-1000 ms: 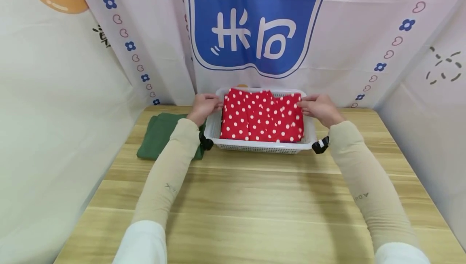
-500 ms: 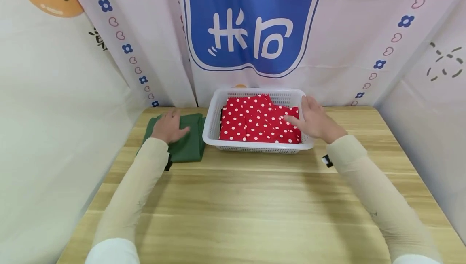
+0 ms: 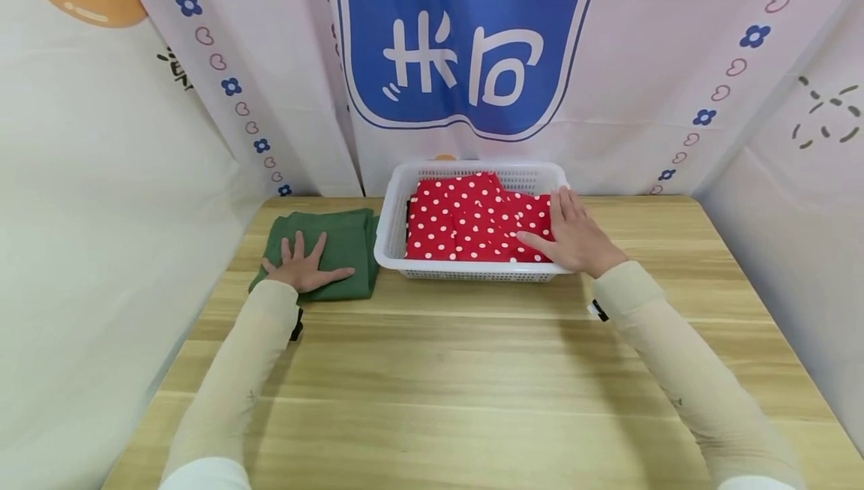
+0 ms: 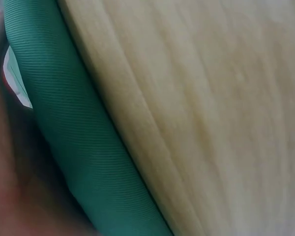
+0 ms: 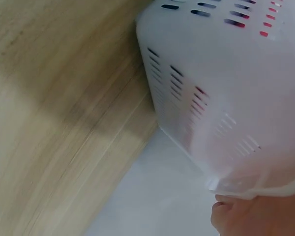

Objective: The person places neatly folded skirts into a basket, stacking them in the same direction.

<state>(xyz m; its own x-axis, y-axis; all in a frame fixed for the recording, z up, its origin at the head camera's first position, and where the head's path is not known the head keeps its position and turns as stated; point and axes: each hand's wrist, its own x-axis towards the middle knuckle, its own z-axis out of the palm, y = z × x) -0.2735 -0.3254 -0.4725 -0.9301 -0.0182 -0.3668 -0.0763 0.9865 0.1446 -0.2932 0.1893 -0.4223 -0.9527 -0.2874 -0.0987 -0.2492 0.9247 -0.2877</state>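
I can pass along the tabletop (image 3: 439, 370) between both forearms (image 3: 219, 385); the white basket (image 3: 466, 266) and the curtain (image 3: 466, 111) behind it block me ahead.

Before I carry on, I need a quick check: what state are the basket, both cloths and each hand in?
White basket: upright, holding the red cloth
Red polka-dot cloth: inside the basket, far edge uneven
Green cloth: folded, lying left of the basket
Left hand: fingers spread, on the green cloth
Right hand: fingers straight, at the basket's right end
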